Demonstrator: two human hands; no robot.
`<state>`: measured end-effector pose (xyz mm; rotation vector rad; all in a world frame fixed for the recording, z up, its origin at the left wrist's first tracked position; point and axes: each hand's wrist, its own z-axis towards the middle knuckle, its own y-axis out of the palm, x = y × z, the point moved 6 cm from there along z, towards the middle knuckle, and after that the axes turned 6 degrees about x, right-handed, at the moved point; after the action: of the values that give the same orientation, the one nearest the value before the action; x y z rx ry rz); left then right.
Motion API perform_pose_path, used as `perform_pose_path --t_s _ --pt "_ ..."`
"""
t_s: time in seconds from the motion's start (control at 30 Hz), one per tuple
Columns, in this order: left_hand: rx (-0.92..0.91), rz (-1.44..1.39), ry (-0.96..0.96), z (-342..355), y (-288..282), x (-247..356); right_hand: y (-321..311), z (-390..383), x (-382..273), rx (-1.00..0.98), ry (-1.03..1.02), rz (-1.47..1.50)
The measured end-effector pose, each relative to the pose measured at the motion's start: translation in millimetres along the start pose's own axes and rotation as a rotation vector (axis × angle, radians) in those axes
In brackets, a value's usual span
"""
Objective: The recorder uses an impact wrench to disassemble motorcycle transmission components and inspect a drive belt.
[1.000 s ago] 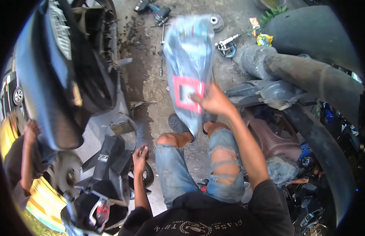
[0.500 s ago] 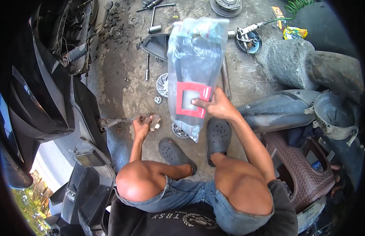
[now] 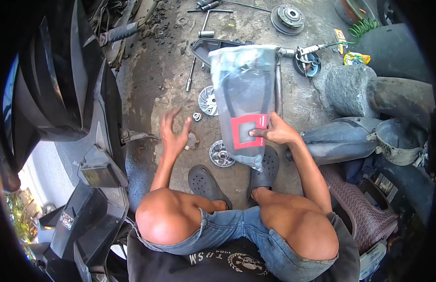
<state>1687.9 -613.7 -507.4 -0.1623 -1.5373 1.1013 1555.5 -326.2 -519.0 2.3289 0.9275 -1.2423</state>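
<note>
In my right hand (image 3: pixel 280 130) is a clear plastic bag (image 3: pixel 243 89), pinched at its right edge with the thumb over a red label (image 3: pixel 235 134). A dark, belt-like loop shows through the plastic. My left hand (image 3: pixel 175 131) is open, fingers spread and holding nothing. Just beside its palm a small metal plate (image 3: pixel 193 141) lies on the ground, partly hidden by the hand. A finned metal disc (image 3: pixel 207 100) is partly behind the bag, with a small nut-like part (image 3: pixel 197 116) near it. Below the bag's left edge lies a round metal pulley part (image 3: pixel 221 154).
A black motorcycle (image 3: pixel 62 94) stands along the left. Beyond the bag lie a black cover (image 3: pixel 206 49), a T-handle wrench (image 3: pixel 206 23) and a clutch-like disc (image 3: pixel 288 19). To the right are an air tool (image 3: pixel 306 54), a concrete-covered post (image 3: pixel 349 89) and a brown plastic stool (image 3: pixel 359 202).
My left hand has let go of the small metal plate and opened, rising slightly away from it. The bag stays in my right hand, a little lower and further right in view.
</note>
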Motion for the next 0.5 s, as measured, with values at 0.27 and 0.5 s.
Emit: perform_pose_path --t_s 0.27,0.5 --pt "-0.236 -0.104 0.235 105 -19 144 31 3 -12 -0.333 -0.040 -0.301" --pt "-0.623 -0.478 -0.218 123 10 138 30 18 -28 -0.277 -0.066 -0.067"
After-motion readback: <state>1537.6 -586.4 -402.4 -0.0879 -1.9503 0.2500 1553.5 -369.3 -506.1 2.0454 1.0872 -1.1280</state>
